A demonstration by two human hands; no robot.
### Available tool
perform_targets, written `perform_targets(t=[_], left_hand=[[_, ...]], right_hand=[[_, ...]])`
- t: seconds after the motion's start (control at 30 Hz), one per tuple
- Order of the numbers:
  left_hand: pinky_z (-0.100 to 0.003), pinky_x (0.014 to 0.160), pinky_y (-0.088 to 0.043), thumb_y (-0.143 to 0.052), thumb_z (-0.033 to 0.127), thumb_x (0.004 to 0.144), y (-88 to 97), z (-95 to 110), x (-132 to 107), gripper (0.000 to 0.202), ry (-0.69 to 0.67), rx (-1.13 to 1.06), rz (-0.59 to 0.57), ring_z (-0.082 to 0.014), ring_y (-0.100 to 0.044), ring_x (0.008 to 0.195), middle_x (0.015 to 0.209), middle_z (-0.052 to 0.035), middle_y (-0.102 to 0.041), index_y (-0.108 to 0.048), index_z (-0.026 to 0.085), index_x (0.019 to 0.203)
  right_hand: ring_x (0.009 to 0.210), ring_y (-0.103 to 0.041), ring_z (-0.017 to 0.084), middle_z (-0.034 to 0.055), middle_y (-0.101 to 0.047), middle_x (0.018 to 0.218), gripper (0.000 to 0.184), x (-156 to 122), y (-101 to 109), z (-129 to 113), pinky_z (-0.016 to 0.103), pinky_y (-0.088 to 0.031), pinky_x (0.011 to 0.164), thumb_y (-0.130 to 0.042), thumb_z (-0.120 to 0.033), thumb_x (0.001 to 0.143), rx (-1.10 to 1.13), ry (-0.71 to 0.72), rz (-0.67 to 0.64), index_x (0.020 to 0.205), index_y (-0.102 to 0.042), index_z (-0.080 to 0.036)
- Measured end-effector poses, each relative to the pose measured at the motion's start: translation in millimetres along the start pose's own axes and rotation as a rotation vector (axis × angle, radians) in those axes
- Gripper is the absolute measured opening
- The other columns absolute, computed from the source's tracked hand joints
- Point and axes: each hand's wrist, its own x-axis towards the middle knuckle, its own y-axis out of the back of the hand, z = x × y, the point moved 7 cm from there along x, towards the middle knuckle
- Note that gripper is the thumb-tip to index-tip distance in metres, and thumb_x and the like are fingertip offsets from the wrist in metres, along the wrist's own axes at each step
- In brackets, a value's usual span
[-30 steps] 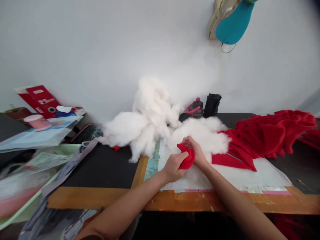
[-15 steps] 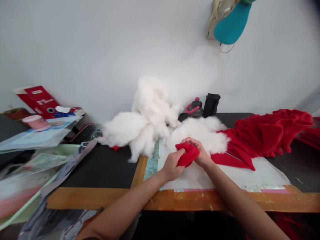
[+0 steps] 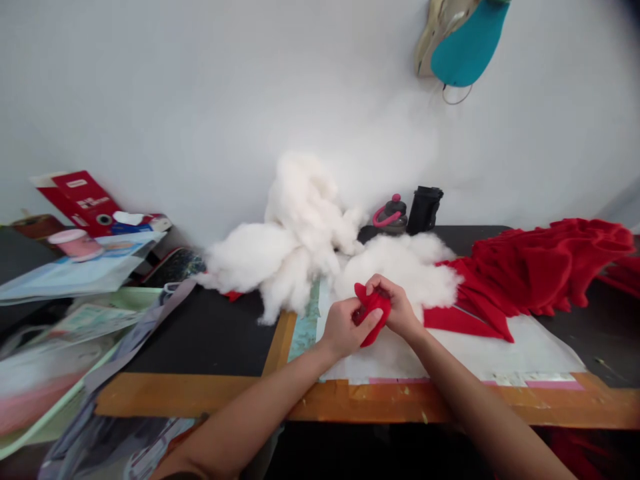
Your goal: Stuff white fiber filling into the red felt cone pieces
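Observation:
Both of my hands meet over the table's middle around a small red fabric piece [image 3: 373, 308]. My left hand [image 3: 344, 328] is closed on its near side, thumb pressed against the cloth. From the right, my right hand [image 3: 397, 305] pinches the top of the same piece. Right behind them lies a heap of white stuffing [image 3: 305, 240], with more fluff [image 3: 405, 263] just past my fingers. The hands hover above a white sheet [image 3: 500, 350] on the tabletop.
A pile of red fabric [image 3: 540, 267] covers the right side. A black bottle [image 3: 424, 210] and a pink-handled lid [image 3: 390, 215] stand by the wall. Papers, a pink tub [image 3: 75, 243] and a red box [image 3: 80, 200] crowd the left. A teal cap [image 3: 465, 40] hangs above.
The red piece, stretched out wider half a second ago, is now bunched tighter between my hands, and the left thumb has moved onto it.

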Motion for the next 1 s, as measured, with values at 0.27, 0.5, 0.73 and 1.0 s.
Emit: perform_targets(t=[0.27, 0.5, 0.73, 1.0], left_hand=[[-0.028, 0.057, -0.040, -0.064, 0.048, 0.077, 6.5, 18.0, -5.5, 0.037, -0.045, 0.355, 0.165, -0.0182, -0.057, 0.065, 0.083, -0.0046, -0.062, -0.051, 0.018, 0.094], [-0.030, 0.063, -0.043, -0.055, 0.016, 0.075, 11.6, 7.3, -1.9, 0.021, 0.014, 0.565, 0.159, -0.0210, -0.059, 0.073, 0.087, -0.0057, -0.063, -0.053, 0.019, 0.096], [-0.028, 0.060, -0.037, -0.044, 0.008, 0.073, 4.9, 9.7, 1.8, 0.012, -0.211, 0.379, 0.056, -0.0171, -0.051, 0.064, 0.069, -0.0021, -0.055, -0.047, 0.019, 0.075], [-0.028, 0.052, -0.024, -0.041, 0.010, 0.073, -7.2, 23.0, -10.3, 0.016, -0.429, 0.313, -0.012, -0.0137, -0.036, 0.055, 0.059, 0.0003, -0.042, -0.035, 0.020, 0.063]], right_hand=[[0.071, -0.058, 0.015, 0.0006, -0.062, 0.079, 0.022, 1.7, 4.2, 3.2, 0.027, -0.046, 0.065, -0.064, -0.016, 0.066, -0.085, -0.013, 0.131, 0.085, -0.055, -0.021], [0.077, -0.061, 0.018, 0.0017, -0.066, 0.084, 0.032, 0.9, 0.5, 5.2, 0.029, -0.046, 0.070, -0.049, -0.006, 0.059, -0.257, 0.023, 0.097, 0.086, -0.059, -0.020], [0.076, -0.063, 0.017, 0.0028, -0.067, 0.090, 0.039, 0.7, -3.9, 16.9, 0.030, -0.049, 0.070, -0.054, -0.010, 0.066, -0.108, -0.039, 0.045, 0.102, -0.059, -0.021], [0.076, -0.064, 0.018, 0.0019, -0.068, 0.079, 0.020, -1.6, -10.3, 41.2, 0.031, -0.051, 0.071, -0.055, -0.015, 0.068, -0.086, -0.181, 0.042, 0.085, -0.066, -0.020]])
